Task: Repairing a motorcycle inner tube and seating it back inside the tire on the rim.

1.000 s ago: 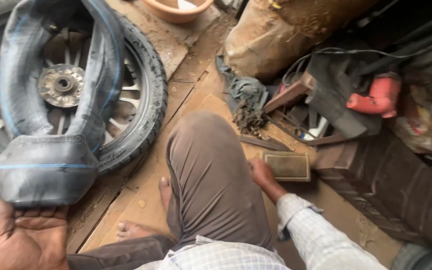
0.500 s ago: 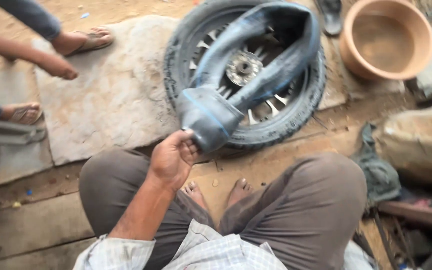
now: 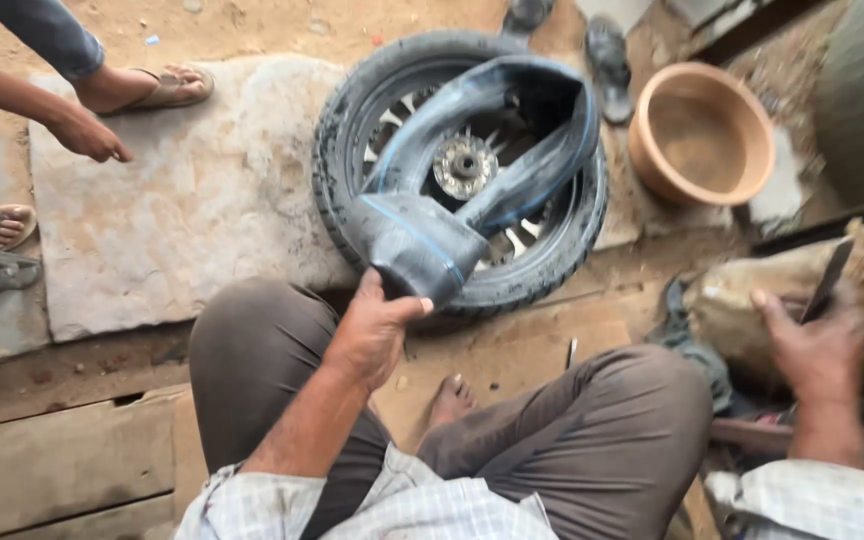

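We see the left hand [image 3: 377, 335] with its grip pinching the folded end of a black inner tube [image 3: 432, 245], thumb on one side and fingers curled under; the tube loops up from that hand across a spoked wheel [image 3: 462, 170] with its tyre on, which lies flat on the ground beside a pale stone slab [image 3: 192, 220]; the right hand [image 3: 807, 350] is off to the right, its grip closed around a thin dark tool [image 3: 827, 280] near a dusty sack [image 3: 752, 300]; a brown clay bowl [image 3: 702, 135] sits just beyond the wheel; our bare foot [image 3: 449, 400] shows between the knees; at the upper left another person's hand [image 3: 87, 135] and sandalled foot [image 3: 147, 88] reach the slab.
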